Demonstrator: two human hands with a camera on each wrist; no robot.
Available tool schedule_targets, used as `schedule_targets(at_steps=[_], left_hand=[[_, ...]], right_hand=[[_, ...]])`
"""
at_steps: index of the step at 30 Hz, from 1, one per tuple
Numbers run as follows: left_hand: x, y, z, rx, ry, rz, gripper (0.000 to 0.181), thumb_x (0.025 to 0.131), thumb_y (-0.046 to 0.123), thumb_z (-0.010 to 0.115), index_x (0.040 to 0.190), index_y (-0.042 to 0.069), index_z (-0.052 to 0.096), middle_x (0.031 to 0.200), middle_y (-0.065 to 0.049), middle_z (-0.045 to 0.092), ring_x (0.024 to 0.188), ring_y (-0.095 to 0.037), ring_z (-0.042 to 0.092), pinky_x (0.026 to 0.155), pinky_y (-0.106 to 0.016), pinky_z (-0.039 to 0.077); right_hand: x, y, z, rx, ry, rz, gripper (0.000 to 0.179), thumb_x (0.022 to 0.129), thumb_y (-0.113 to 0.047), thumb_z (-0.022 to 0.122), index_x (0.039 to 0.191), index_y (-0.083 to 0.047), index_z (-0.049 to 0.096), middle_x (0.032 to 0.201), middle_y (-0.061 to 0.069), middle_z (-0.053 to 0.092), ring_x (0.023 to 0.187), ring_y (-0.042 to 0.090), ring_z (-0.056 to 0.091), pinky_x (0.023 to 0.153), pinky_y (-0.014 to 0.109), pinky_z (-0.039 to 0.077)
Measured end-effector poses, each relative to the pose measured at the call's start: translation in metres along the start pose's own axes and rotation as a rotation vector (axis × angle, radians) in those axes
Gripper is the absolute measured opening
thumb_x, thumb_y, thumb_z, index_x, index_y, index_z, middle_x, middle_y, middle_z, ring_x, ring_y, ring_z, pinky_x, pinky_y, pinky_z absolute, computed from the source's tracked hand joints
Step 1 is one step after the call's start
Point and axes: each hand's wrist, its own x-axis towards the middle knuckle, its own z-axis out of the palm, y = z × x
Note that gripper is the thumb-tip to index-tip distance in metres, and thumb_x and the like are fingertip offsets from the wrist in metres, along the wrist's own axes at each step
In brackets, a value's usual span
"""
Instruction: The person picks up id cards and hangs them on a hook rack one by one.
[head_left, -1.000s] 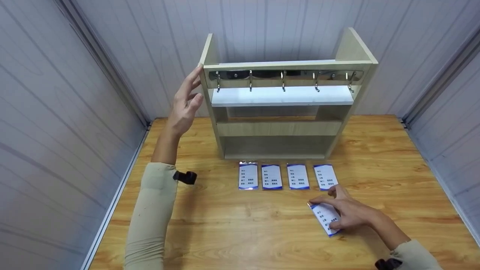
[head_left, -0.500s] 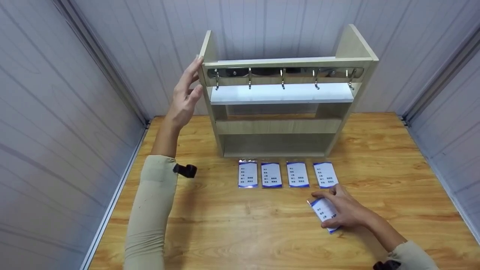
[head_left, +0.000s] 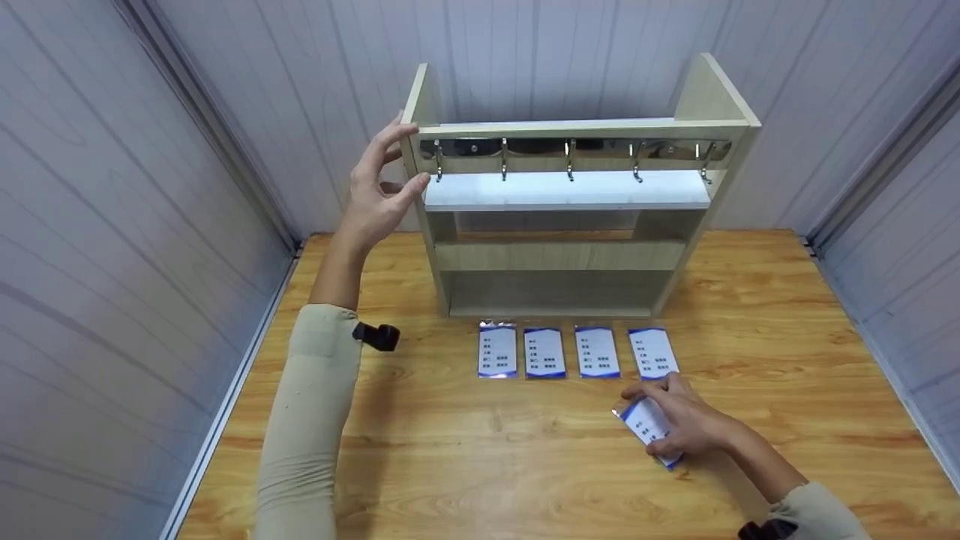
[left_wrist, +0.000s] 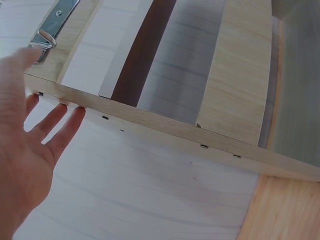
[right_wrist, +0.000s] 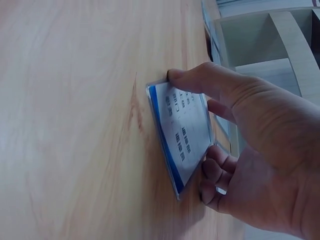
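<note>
Four cards lie flat; the right hand pinches a fifth card; the left hand, fingers spread, touches the shelf.

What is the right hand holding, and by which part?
The right hand holds a card by two opposite edges.
</note>
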Motion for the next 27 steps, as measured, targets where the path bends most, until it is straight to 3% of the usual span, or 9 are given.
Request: schedule_targets(at_steps=[11,20,27], left_hand=[[0.0037,-0.0006,0.0019,0.041,0.055,0.023,0.050,0.105,-0.001,0.071,0.154,0.008,0.061,0.179,-0.010,0.048,0.141,-0.034,0.069,0.082,-0.026,0.069],[0.0023,-0.0016,0.0021,0.031,0.061,0.022,0.050,0.106,-0.003,0.070,0.153,0.006,0.060,0.179,-0.013,0.046,0.143,-0.036,0.066,0.080,-0.018,0.064],[0.0019,-0.0020,0.0012,0.031,0.066,0.021,0.050,0.106,-0.003,0.070,0.154,0.006,0.059,0.180,-0.012,0.046,0.143,-0.036,0.066,0.080,-0.018,0.064]], right_hand=[[0.0035,-0.0050,-0.0035,-0.008,-0.048,0.015,0.083,0.074,-0.018,0.100,0.148,-0.023,0.064,0.132,0.016,0.050,0.114,0.026,0.041,0.092,0.033,0.037],[0.0050,-0.0085,-0.0016,-0.016,-0.003,-0.055,0.083,0.070,-0.010,0.099,0.145,-0.021,0.066,0.128,0.016,0.052,0.110,0.022,0.042,0.085,0.025,0.040],[0.0073,-0.0098,0.0009,-0.017,0.010,-0.045,0.085,0.068,-0.008,0.098,0.147,-0.020,0.068,0.127,0.015,0.048,0.111,0.022,0.044,0.087,0.024,0.041]])
